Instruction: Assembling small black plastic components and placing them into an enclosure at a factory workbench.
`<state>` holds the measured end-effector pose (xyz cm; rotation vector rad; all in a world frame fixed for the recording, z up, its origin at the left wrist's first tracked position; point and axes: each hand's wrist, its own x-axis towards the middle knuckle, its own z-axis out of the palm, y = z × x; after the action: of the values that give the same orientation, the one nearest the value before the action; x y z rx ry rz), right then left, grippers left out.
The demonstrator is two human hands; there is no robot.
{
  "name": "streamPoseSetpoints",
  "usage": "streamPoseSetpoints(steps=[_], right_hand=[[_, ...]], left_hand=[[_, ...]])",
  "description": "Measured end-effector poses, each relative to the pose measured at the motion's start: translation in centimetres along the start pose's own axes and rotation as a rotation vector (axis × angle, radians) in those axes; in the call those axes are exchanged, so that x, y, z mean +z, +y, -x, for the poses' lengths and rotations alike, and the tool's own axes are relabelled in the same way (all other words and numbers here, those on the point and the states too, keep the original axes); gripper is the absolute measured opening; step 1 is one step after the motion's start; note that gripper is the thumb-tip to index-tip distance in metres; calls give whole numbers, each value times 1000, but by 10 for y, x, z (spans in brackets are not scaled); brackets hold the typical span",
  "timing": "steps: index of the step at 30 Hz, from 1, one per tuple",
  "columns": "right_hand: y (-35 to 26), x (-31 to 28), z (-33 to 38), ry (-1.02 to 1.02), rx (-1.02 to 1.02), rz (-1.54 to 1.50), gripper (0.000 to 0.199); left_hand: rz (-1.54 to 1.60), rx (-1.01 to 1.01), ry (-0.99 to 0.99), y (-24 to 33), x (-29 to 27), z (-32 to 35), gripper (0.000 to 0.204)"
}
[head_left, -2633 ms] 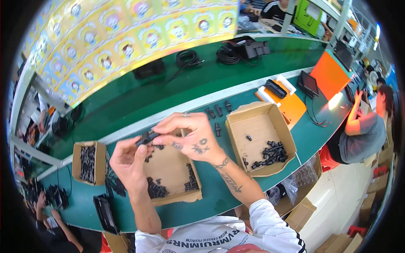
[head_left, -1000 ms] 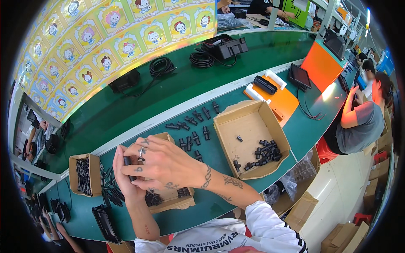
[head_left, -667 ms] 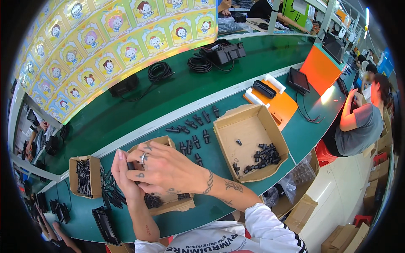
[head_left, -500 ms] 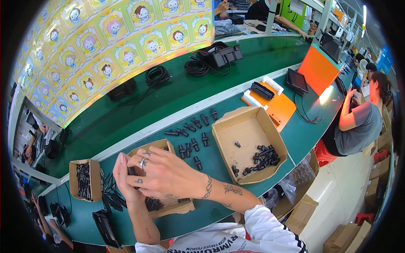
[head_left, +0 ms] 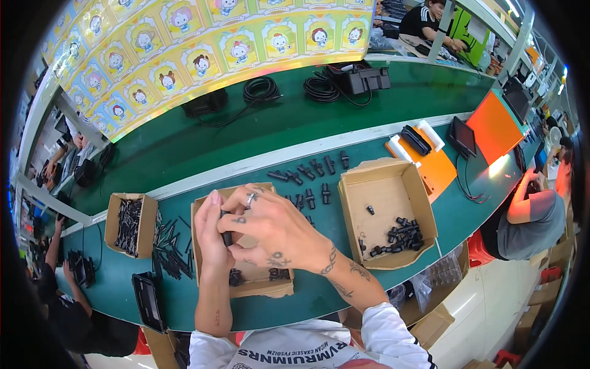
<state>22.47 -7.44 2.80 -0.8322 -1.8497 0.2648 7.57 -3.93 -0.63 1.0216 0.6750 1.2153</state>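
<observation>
My left hand (head_left: 212, 237) and my right hand (head_left: 270, 230) meet over a cardboard box (head_left: 286, 288), with a small black cylindrical part (head_left: 227, 236) pinched between them. Only one end of that part shows; the fingers cover the rest. Inside the box below lie small black pieces (head_left: 279, 274), partly hidden by my wrists. Just beyond my right hand, several black connector-like fittings (head_left: 316, 167) are laid out in rows on the green table (head_left: 258, 317). To the right, an open cardboard box (head_left: 387, 184) contains a cluster of similar black fittings (head_left: 405, 234).
Left of my hands stands a small box of thin black pieces (head_left: 128, 226), with more (head_left: 172, 249) spilled beside it. A black plastic housing (head_left: 149, 301) lies near the front edge. Coiled cables (head_left: 261, 90) rest on the green conveyor (head_left: 246, 129). A co-worker (head_left: 534, 215) sits at the right.
The view has shifted, so the table and boxes appear moved. My hands stay together on the black part; its end shows more plainly now between the fingers.
</observation>
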Motion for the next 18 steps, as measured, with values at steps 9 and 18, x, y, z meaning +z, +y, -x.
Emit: streamPoseSetpoints(steps=[9,18], right_hand=[[-2,-5,2,-127,-1,17,33],[-12,-11,-7,-115,-38,69,43]], left_hand=[[-42,18,194,-1,10,10,26],[-132,-3,137,19,1,31,38]])
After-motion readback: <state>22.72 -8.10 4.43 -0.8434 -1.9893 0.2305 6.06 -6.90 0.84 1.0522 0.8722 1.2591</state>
